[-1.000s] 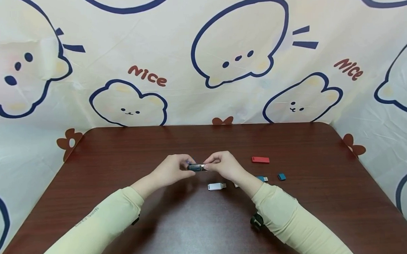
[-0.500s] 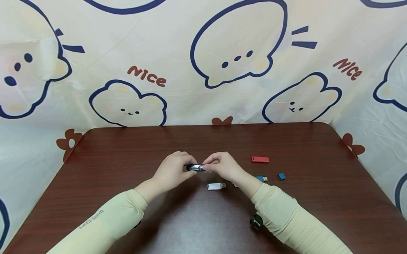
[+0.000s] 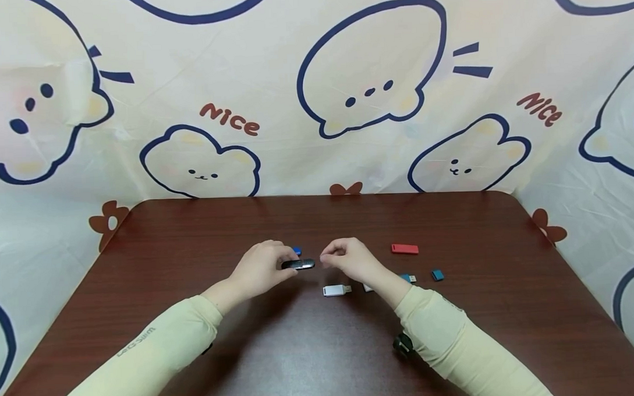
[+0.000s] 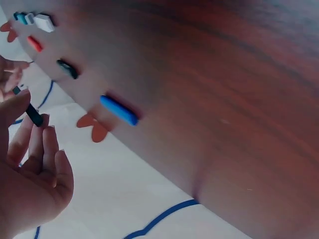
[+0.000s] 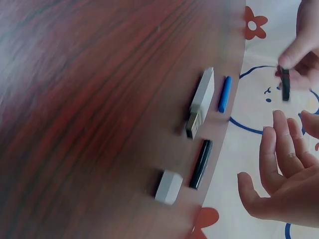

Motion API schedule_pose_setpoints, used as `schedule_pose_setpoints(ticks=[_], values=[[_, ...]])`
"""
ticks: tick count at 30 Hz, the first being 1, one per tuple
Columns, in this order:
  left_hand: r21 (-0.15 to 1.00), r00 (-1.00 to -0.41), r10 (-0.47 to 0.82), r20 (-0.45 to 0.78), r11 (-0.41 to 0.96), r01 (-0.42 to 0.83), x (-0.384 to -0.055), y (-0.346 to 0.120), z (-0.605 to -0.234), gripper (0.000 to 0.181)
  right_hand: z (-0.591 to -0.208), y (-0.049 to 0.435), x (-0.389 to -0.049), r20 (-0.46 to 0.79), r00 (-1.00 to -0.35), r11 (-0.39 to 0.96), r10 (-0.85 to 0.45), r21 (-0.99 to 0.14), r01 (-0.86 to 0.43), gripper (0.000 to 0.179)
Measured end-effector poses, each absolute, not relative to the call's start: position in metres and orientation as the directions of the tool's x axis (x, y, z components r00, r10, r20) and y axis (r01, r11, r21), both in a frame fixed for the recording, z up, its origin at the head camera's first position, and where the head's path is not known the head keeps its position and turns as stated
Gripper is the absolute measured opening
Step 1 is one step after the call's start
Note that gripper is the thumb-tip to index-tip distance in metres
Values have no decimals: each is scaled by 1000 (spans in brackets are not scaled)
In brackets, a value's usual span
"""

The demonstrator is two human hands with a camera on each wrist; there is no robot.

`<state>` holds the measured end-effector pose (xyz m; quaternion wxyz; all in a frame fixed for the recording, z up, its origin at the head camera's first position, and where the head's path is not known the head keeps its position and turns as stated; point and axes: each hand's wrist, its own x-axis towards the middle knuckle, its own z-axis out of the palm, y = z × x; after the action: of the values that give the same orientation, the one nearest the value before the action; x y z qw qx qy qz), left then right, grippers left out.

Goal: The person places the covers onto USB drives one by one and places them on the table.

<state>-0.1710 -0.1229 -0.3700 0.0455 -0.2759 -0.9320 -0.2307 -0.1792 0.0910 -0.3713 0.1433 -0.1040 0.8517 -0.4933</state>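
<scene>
My left hand (image 3: 262, 267) pinches a black USB stick (image 3: 298, 264) between thumb and fingers, above the table. The stick's right end looks rounded and dark. A short gap to its right, my right hand (image 3: 350, 258) hovers with loosely bent fingers and holds nothing; the right wrist view shows that hand (image 5: 286, 174) with its fingers apart. Just behind the left fingers lies a blue stick (image 3: 297, 251), fully seen in the left wrist view as a blue bar (image 4: 118, 110). In front of the hands rests a white USB stick (image 3: 335, 290), its metal plug pointing right.
On the right lie a red USB stick (image 3: 405, 249), a teal USB stick (image 3: 408, 279) partly behind the right forearm, and a teal cap (image 3: 437, 275). A white cap (image 5: 168, 187) and another black stick (image 5: 201, 164) show in the right wrist view. Patterned cloth (image 3: 294, 158) borders the table.
The right hand has let go of the black USB stick's end. The left hand has drawn the stick slightly left, and the blue stick behind it has come into view.
</scene>
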Motion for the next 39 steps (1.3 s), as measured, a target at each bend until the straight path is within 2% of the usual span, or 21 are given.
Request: schedule_pose_setpoints(ticks=[7,12,26,32,39], values=[[386,-873,474,115,788,479,-172,-139,-383,11,-374,101,-181,-148,-947,522,-285,-853,-23,16],[378,-873,484,60,798,469,-171,-144,-390,11,-374,102,-180,-158,-946,518,-285,-855,-13,16],[356,-851,520,79,783,511,-169,-151,-406,14,-373,105,-181,-143,-947,526,-286,-850,-30,18],[362,-858,503,101,785,502,-170,-153,-411,15,-373,104,-181,-146,-951,529,-272,-848,-21,15],[397,-883,466,58,800,449,-170,-152,-412,13,-373,103,-180,-146,-951,532,-273,-847,-22,15]])
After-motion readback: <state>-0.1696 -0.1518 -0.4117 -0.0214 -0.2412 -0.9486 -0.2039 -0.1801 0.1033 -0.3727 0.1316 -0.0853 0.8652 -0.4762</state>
